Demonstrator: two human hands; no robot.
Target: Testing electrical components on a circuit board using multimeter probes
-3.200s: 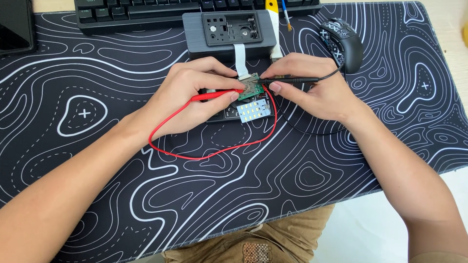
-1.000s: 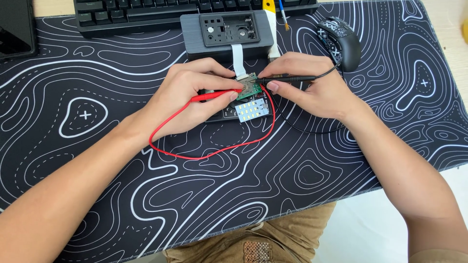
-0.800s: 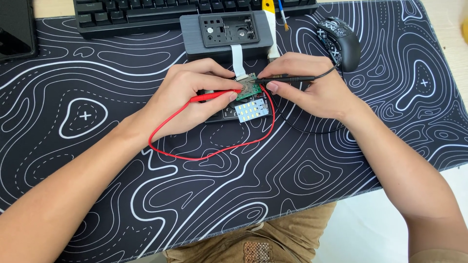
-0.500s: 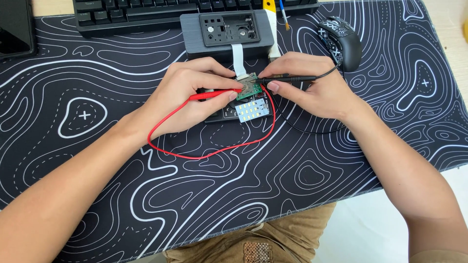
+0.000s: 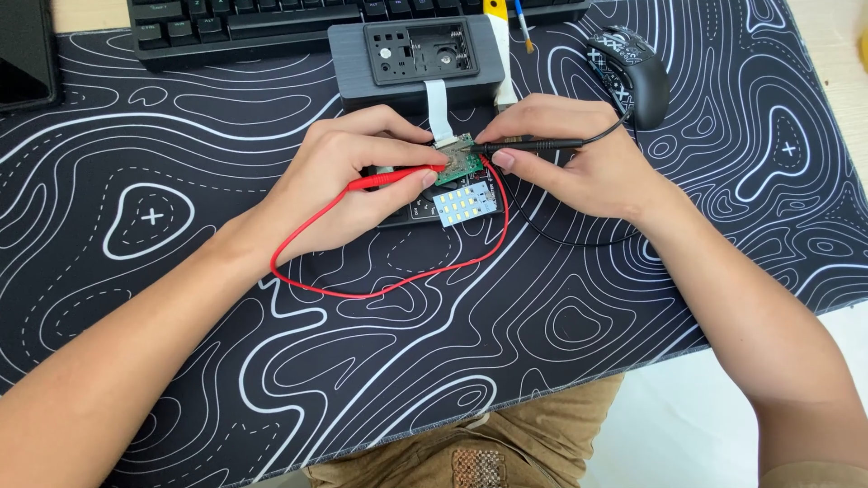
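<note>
My left hand (image 5: 348,176) pinches a red test probe (image 5: 391,180) whose tip rests on a small green circuit board (image 5: 463,163). My right hand (image 5: 565,163) grips a black test probe (image 5: 529,144), its tip touching the same board from the right. Just below the board lies a white panel of small light cells (image 5: 466,205) on a dark base. The red lead (image 5: 389,285) loops over the mat toward me; the black lead (image 5: 551,237) curves under my right wrist. A white ribbon cable (image 5: 438,108) runs from the board up to a dark grey box (image 5: 420,59).
A black desk mat (image 5: 181,226) with white contour lines covers the table. A black keyboard (image 5: 271,23) sits at the far edge, a black patterned mouse (image 5: 633,72) at the far right, a dark flat device (image 5: 25,50) at the far left. The mat's near edge is by my lap.
Both hands and probes stay on the board; the view has shifted only slightly.
</note>
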